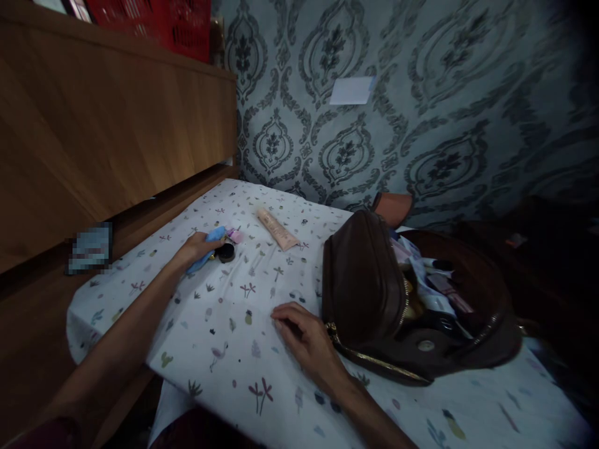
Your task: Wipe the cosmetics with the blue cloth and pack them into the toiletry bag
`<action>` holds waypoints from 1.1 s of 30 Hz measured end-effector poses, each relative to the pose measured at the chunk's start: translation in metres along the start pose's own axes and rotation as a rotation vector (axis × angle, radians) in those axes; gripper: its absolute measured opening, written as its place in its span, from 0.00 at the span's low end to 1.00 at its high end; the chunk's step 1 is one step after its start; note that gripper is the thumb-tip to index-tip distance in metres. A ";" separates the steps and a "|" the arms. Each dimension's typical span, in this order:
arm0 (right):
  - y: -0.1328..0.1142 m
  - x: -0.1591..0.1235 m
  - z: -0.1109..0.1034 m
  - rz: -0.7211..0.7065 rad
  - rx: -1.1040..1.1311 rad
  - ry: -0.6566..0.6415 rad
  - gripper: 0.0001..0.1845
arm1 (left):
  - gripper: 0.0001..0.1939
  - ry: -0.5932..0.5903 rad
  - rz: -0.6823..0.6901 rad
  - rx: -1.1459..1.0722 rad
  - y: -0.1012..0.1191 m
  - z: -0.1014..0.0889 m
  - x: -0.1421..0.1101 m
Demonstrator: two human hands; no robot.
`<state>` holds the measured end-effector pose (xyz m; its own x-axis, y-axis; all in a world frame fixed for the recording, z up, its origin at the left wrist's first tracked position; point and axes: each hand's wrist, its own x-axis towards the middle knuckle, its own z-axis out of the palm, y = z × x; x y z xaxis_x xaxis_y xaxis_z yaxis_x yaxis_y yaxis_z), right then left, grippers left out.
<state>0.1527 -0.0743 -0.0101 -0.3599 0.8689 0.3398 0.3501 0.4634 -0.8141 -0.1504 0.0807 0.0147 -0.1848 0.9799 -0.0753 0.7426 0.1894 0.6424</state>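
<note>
My left hand point(196, 246) is closed around a soft blue item point(214, 236), perhaps a cloth or small pouch, low over the patterned cover. Right by its fingertips are a small dark round container point(226, 252) and a small pink object point(235, 236); whether the hand also grips these I cannot tell. A beige squeeze tube point(277, 229) lies flat beyond them. My right hand point(306, 340) rests empty on the cover, fingers loosely extended, beside a brown leather bag point(362, 280). The bag lies unzipped, with several mixed items point(428, 280) showing inside.
A white cover point(255, 349) printed with plants and birds spreads over the surface. Wooden furniture point(116, 118) borders it on the left, with a red plastic basket point(189, 31) on top. Behind is a patterned wall point(299, 112) bearing a white rectangle point(352, 91). An orange-brown object point(394, 209) sits behind the bag.
</note>
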 end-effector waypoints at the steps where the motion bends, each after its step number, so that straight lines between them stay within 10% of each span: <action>1: 0.000 0.000 0.000 -0.003 0.001 0.000 0.09 | 0.26 0.009 0.002 0.000 0.002 0.001 -0.001; 13: -0.001 -0.002 0.000 0.004 -0.013 0.005 0.10 | 0.28 0.283 0.255 -0.117 0.034 -0.002 -0.032; 17: 0.003 -0.006 0.001 0.116 -0.011 0.048 0.18 | 0.35 0.052 0.526 -0.395 0.067 0.020 -0.065; 22: 0.010 -0.006 0.003 0.205 0.164 0.086 0.26 | 0.15 -0.382 0.640 -0.459 0.098 0.067 -0.107; 33: 0.024 0.002 0.005 0.369 0.311 0.165 0.31 | 0.11 -0.268 0.780 -0.267 0.097 0.091 -0.098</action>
<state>0.1558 -0.0621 -0.0309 -0.1110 0.9924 0.0525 0.1449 0.0685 -0.9871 -0.0015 0.0092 0.0154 0.4973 0.8121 0.3052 0.4123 -0.5308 0.7405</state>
